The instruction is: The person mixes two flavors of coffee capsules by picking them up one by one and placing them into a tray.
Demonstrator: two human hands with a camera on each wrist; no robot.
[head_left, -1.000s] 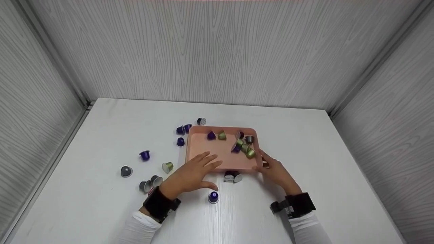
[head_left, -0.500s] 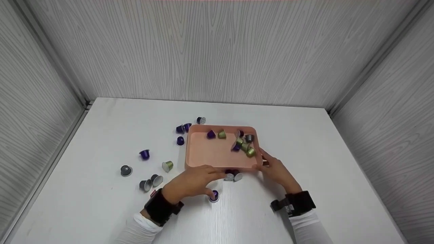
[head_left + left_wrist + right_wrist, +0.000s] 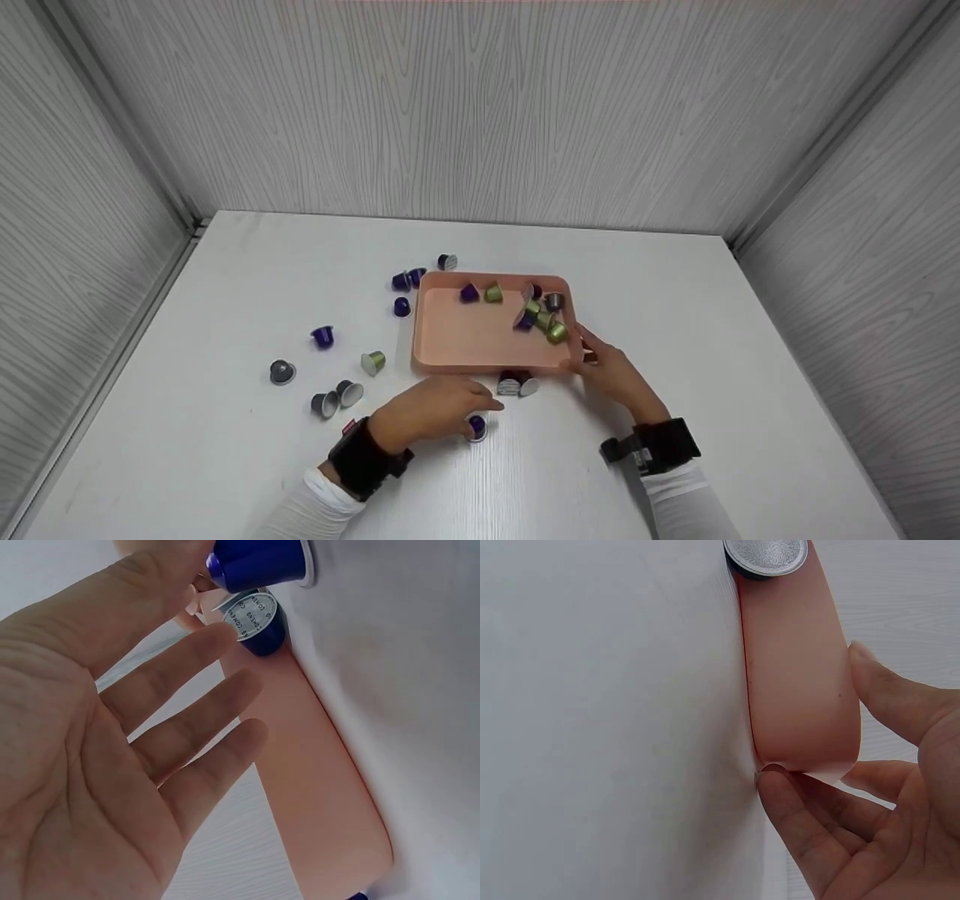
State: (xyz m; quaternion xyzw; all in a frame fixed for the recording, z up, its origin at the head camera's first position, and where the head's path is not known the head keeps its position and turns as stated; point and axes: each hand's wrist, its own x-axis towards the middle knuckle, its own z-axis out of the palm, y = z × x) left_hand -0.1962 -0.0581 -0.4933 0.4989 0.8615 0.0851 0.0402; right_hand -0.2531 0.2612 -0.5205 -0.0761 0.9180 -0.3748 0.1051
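A purple coffee capsule (image 3: 477, 427) stands rim-down on the table near the front middle. My left hand (image 3: 431, 411) is over it, the thumb tip at the capsule's narrow end; the left wrist view shows the other visible fingers (image 3: 214, 772) extended and apart. Whether the thumb presses the capsule (image 3: 259, 562) is hard to tell. My right hand (image 3: 616, 379) grips the near right corner of a pink tray (image 3: 487, 369), thumb (image 3: 889, 694) on its rim and fingertips at its lower edge. Green, purple and grey capsules (image 3: 556, 332) lie in the tray, mostly at its right.
Two capsules (image 3: 508, 384) lie against the tray's front wall. Loose purple capsules (image 3: 323, 337), a green one (image 3: 373, 363) and grey ones (image 3: 282, 372) are scattered left of the tray. Another dark capsule (image 3: 448, 262) lies behind it. Walls enclose the white table (image 3: 675, 300).
My left hand has come down from over the tray's front edge toward the standing purple capsule, its fingers drawing nearer to it. The right hand keeps its grip on the tray.
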